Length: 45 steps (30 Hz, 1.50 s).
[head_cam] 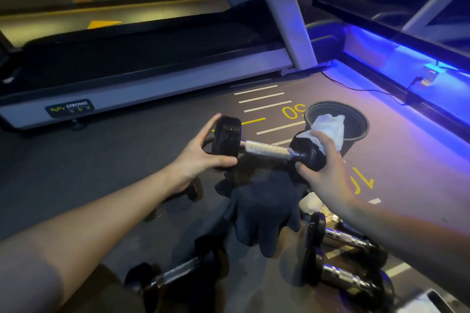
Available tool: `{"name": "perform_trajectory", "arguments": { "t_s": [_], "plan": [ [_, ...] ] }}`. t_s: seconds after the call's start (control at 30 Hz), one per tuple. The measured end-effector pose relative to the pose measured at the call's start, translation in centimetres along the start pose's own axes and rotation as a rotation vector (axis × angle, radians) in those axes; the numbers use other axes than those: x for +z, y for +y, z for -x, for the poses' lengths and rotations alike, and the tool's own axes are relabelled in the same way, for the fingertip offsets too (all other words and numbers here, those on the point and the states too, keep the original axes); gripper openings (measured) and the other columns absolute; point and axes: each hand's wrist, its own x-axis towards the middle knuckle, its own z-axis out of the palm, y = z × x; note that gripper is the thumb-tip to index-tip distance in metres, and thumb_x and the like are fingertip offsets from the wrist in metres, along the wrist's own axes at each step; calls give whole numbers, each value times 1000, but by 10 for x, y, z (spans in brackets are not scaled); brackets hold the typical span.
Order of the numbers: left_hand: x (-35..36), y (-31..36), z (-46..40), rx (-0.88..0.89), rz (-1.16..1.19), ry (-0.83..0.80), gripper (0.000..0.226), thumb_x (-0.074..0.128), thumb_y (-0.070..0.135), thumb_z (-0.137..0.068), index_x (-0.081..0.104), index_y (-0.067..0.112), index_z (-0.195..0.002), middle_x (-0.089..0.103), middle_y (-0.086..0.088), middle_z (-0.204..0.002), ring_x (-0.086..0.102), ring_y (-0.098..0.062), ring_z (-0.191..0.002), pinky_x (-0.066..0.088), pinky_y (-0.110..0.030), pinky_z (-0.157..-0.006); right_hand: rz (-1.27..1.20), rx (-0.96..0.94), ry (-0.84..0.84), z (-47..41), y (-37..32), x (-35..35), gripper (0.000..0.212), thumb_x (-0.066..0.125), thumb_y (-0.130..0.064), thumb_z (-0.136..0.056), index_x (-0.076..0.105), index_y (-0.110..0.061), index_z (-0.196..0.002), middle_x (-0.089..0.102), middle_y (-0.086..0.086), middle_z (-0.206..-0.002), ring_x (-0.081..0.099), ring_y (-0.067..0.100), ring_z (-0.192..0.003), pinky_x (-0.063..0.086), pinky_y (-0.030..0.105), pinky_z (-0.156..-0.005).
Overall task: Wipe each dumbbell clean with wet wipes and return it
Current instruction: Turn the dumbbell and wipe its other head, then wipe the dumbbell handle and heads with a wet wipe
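White wet wipe (330, 129) in right hand (328, 175) rubs the dumbbell (267, 150) end; left hand (201, 157) grips the other; three floor dumbbells (346, 256) seemingly await.

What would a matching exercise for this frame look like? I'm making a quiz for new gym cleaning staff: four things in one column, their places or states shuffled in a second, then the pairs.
Things:
1. held dumbbell
2. white wipe
3. black bin
4. dark cloth

Places or states:
A. standing on the floor, right of the dumbbell being wiped
B. draped below the lifted dumbbell
C. lifted off the floor, left hand gripping one head
D. pressed on the other head by the right hand

Pairs: 1-C, 2-D, 3-A, 4-B
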Motion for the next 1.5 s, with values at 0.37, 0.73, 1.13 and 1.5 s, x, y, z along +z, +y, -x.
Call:
{"name": "perform_trajectory", "arguments": {
  "t_s": [0.37, 0.73, 1.13, 1.5],
  "plan": [
    [-19, 10, 7, 54, 133, 54, 97, 85, 6, -69, 42, 42, -149, 63, 1, -134, 64, -12, -115, 50, -29, -94, -194, 105, -78, 16, -19, 33, 70, 79, -21, -80, 41, -53, -130, 52, 3, -123, 65, 25, -94, 61, 40, -54],
    [-26, 13, -2, 87, 11, 33, 90, 88, 30, -64, 47, 54, -141, 61, 3, -138, 61, -10, -122, 45, -39, -106, 75, 34, -40, 10, -13, 27, 76, 83, -43, -74, 37, -45, -134, 39, 1, -127, 48, 20, -115, 42, 32, -99],
    [-20, 21, 0, 103, -27, 42, 90, 87, 32, -63, 47, 53, -141, 61, 3, -139, 62, -8, -121, 47, -36, -103, 37, -275, -204, -7, -64, 32, 71, 71, -47, -77, 36, -48, -138, 53, 0, -129, 47, 22, -119, 41, 38, -100],
    [-21, 21, 1, 92, -53, 42, 88, 88, 32, -63, 48, 56, -138, 59, 3, -141, 58, -11, -128, 42, -46, -113, 33, -272, -417, -8, -70, 57, 88, 74, -45, -80, 17, -55, -146, 42, -16, -137, 41, 17, -126, 39, 33, -99]
  ]
}}
